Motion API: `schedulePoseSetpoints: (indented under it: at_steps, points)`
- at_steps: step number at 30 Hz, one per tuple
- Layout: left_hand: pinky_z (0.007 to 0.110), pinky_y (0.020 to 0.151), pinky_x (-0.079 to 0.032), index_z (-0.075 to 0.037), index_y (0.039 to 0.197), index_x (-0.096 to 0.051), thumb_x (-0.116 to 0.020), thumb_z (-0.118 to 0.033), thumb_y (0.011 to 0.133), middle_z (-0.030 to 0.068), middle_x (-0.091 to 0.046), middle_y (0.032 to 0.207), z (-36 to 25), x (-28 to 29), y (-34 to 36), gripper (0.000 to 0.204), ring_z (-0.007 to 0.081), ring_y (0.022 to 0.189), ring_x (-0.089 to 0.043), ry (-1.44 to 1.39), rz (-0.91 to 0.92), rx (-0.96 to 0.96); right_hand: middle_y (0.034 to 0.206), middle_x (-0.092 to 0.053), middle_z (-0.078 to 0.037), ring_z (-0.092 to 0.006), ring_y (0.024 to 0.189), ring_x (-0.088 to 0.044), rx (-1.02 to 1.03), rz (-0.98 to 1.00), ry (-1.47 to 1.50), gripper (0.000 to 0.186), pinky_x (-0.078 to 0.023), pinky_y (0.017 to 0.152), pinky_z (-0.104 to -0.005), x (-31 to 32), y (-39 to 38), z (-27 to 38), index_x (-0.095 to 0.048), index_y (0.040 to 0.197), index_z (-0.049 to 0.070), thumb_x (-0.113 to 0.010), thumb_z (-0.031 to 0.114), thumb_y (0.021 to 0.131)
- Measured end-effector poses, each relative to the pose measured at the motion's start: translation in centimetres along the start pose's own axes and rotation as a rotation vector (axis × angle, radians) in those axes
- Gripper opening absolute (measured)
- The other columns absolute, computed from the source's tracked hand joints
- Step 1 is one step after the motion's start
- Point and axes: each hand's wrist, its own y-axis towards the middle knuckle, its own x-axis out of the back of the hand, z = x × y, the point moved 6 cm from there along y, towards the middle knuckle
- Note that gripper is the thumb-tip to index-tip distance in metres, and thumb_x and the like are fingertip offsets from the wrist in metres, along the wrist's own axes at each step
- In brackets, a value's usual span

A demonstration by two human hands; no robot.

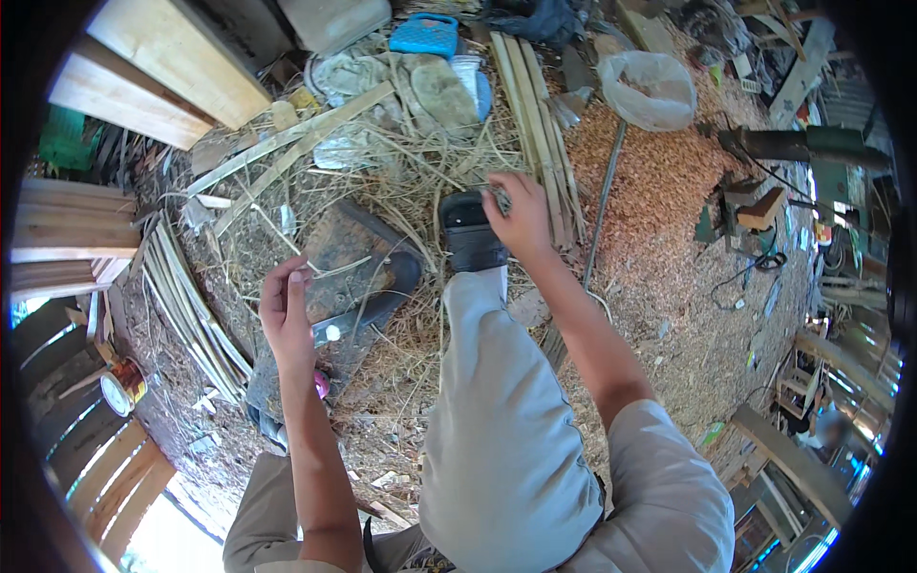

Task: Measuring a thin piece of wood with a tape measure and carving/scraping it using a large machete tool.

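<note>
Near the middle left, my left hand [287,306] pinches a thin pale strip [336,265] above a worn, dark, stained board or mat [349,244] lying among scattered shavings. My right hand [516,215] is closed just above and right of my dark footwear [466,239]; what its fingers hold, if anything, I cannot make out. My bent leg in light grey trousers [497,411] rises between my forearms. Thin fibrous offcuts [411,172] lie tangled around the footwear, and a small pink object [322,384] shows beside my left forearm.
Long slats lie at left [191,306] and upper right [535,115]. A plastic bag [648,91] sits on wood shavings [640,191] near a metal bar [602,210]. Machinery [745,205] stands at right. Planks [76,220], a blue plastic item [423,36] and a tin [122,390] surround me.
</note>
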Motion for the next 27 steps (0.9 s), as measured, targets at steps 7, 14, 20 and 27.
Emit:
schedulePoseSetpoints:
  at_steps: [7,14,20,27]
  points:
    - [0.029,0.092,-0.050,-0.002,0.121,-0.067,-0.055,-0.016,0.108,0.0050,-0.069,0.114,-0.1,2.3,3.9,0.023,0.0117,0.103,-0.063,0.033,-0.028,0.023,0.111,-0.070,-0.010,-0.0316,0.107,-0.065,0.451,0.268,-0.034,0.023,-0.045,0.097,-0.0467,-14.5,11.0,8.5,-0.068,0.115,0.008,-0.067,0.019,0.095]
    - [0.029,0.093,-0.050,-0.001,0.121,-0.067,-0.057,-0.014,0.107,0.0042,-0.069,0.114,0.3,0.5,4.7,0.021,0.0118,0.104,-0.063,-0.007,0.000,0.010,0.135,-0.064,-0.006,-0.0252,0.131,-0.055,0.479,0.192,-0.441,0.035,-0.038,0.106,-0.0574,-23.7,16.3,5.9,-0.064,0.132,0.012,-0.058,0.016,0.098]
    - [0.023,0.078,-0.044,-0.003,0.118,-0.070,-0.061,-0.014,0.105,-0.0033,-0.066,0.097,0.4,1.6,3.9,0.019,0.0045,0.085,-0.054,0.045,-0.047,-0.032,0.125,-0.066,-0.006,-0.0252,0.128,-0.056,0.414,0.361,-0.453,0.033,-0.032,0.112,-0.0580,-22.6,15.6,8.9,-0.068,0.124,0.013,-0.058,0.010,0.093]
    - [0.022,0.072,-0.041,-0.003,0.118,-0.068,-0.061,-0.013,0.105,-0.0050,-0.060,0.090,1.7,0.3,4.0,0.018,0.0038,0.080,-0.049,0.024,-0.021,-0.009,0.109,-0.070,-0.005,-0.0245,0.111,-0.064,0.507,0.355,-0.517,0.016,-0.036,0.104,-0.0534,-18.4,15.4,7.4,-0.067,0.111,0.013,-0.059,0.013,0.097]
